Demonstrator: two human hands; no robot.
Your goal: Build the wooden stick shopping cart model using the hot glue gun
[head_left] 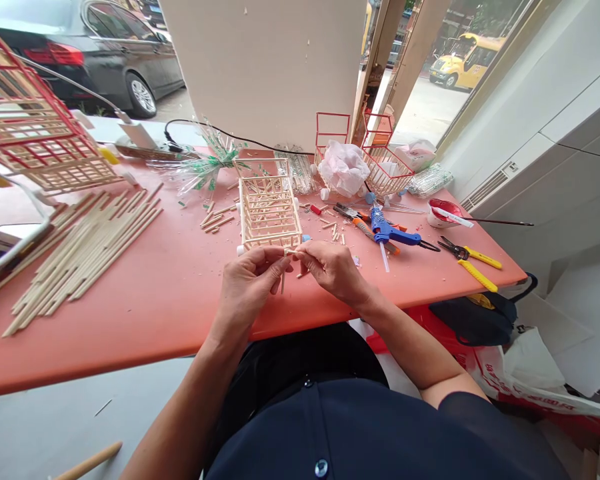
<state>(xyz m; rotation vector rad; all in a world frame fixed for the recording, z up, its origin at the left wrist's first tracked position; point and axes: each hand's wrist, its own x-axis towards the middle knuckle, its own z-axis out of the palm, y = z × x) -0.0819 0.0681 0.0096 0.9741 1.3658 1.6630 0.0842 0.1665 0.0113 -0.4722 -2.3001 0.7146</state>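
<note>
Close to the table's front edge, my left hand (pixel 253 283) and my right hand (pixel 335 270) meet with fingertips pinched. Between them is a short, thin wooden stick (pixel 291 252), and another stick (pixel 283 283) points down below the left fingers. Whether these sticks are joined is too small to tell. Just beyond my hands stands a small cart frame (pixel 270 237) made of thin wooden sticks, with white bottle-cap wheels and loose sticks inside. Short cut sticks (pixel 335 233) lie to its right, and more cut pieces (pixel 215 220) are on its left.
Long wooden sticks (pixel 90 247) lie spread on the left. A red-and-wood rack (pixel 40 140) stands behind them. To the right are a blue glue gun (pixel 393 230), yellow-handled pliers (pixel 473 260) and a red paint cup (pixel 443 215). Red-trimmed carts (pixel 387 170) and a crumpled plastic bag (pixel 344 167) sit behind.
</note>
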